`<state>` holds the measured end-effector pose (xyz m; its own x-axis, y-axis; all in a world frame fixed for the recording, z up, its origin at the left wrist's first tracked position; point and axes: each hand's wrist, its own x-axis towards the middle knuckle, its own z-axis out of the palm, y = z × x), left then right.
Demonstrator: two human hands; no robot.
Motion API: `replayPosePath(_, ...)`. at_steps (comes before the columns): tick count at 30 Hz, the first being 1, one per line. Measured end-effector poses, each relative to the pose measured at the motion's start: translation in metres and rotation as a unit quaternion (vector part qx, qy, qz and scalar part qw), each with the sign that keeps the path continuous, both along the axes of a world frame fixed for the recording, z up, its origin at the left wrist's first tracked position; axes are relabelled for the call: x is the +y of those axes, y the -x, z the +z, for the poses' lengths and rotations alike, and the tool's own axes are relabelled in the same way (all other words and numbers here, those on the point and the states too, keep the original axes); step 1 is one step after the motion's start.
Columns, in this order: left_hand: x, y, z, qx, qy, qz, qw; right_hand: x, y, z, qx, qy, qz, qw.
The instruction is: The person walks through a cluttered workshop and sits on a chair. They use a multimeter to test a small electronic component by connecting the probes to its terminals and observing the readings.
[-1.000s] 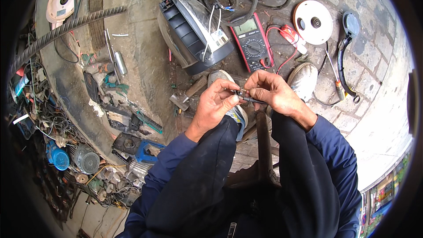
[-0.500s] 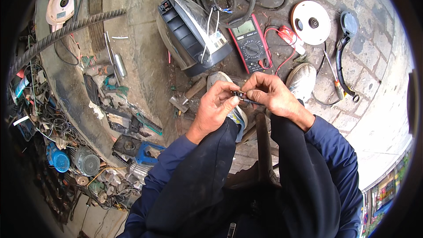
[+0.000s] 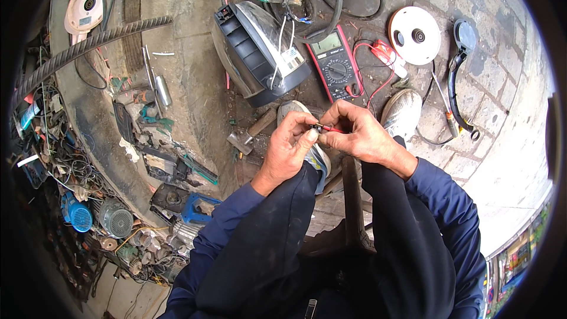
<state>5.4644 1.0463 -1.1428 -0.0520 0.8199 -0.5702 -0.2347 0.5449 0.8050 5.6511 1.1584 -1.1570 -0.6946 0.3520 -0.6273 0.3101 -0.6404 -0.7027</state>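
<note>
Pinched between the thumb and fingers of my left hand (image 3: 289, 145) is a small dark part (image 3: 316, 128), too small to name. My right hand (image 3: 361, 133) is closed on a slim red test probe (image 3: 334, 129), whose end meets the small part. Both hands are close together above my shoes, their fingertips almost touching. Just beyond them lies a red-framed multimeter (image 3: 335, 66). A red lead (image 3: 381, 90) runs from near it toward my right hand.
A dark plastic housing (image 3: 260, 53) stands left of the multimeter. A hammer (image 3: 251, 133) lies by my left shoe. To the right are a white disc (image 3: 415, 35), a screwdriver (image 3: 452, 124) and a black bar (image 3: 456, 82). Rebar (image 3: 88, 44) and scrap motors (image 3: 77, 211) are at left.
The red probe now shows between my right fingers, where a dark thin piece showed before. My right fingers have shifted slightly; my left hand keeps its pinch.
</note>
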Motion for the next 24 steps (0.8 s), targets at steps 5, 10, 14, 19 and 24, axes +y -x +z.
replayPosePath(5,0.001,0.001,0.000,-0.015,-0.001,0.013,1.000,-0.001,0.003,0.003,0.008,-0.070,-0.013,0.997)
replayPosePath(10,0.001,0.002,-0.003,-0.068,0.018,0.033,0.997,-0.003,0.006,0.003,-0.003,-0.102,-0.013,0.995)
replayPosePath(14,0.001,0.002,-0.007,-0.088,0.027,0.062,0.994,-0.001,0.005,0.003,-0.007,-0.115,-0.002,0.993)
replayPosePath(19,0.000,0.006,-0.010,-0.127,0.040,0.079,0.988,0.001,0.005,0.006,0.005,-0.106,-0.003,0.994)
replayPosePath(24,-0.002,0.008,-0.012,-0.146,0.028,0.092,0.985,0.004,0.005,0.010,0.004,-0.123,-0.012,0.992)
